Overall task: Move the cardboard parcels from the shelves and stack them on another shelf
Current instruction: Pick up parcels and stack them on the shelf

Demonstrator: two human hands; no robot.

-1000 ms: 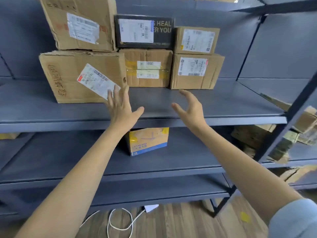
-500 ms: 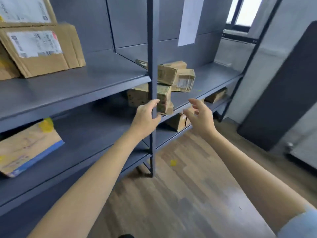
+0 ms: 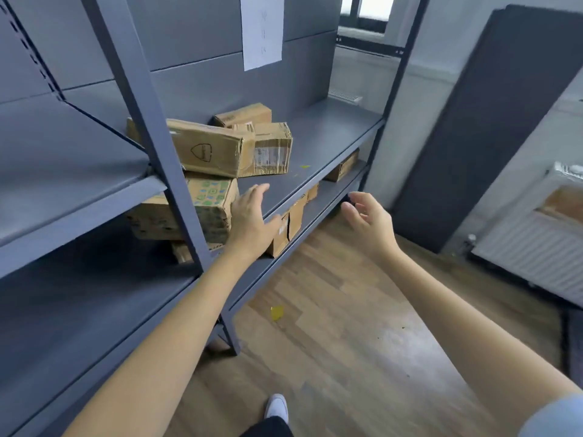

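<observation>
Plainly, the step in hand is the reach for a fresh parcel: the long cardboard parcel (image 3: 208, 149) lies on the shelf board (image 3: 318, 143) just above and behind the left hand (image 3: 252, 219), resting partly on a printed box (image 3: 202, 209) that sits beside that hand on the level below. Both hands are empty and spread, the right hand (image 3: 369, 225) well out over the floor. Next, I judge, they must close on opposite ends. The upright post (image 3: 151, 146) hides the parcel's left part, and the labels are unreadable.
</observation>
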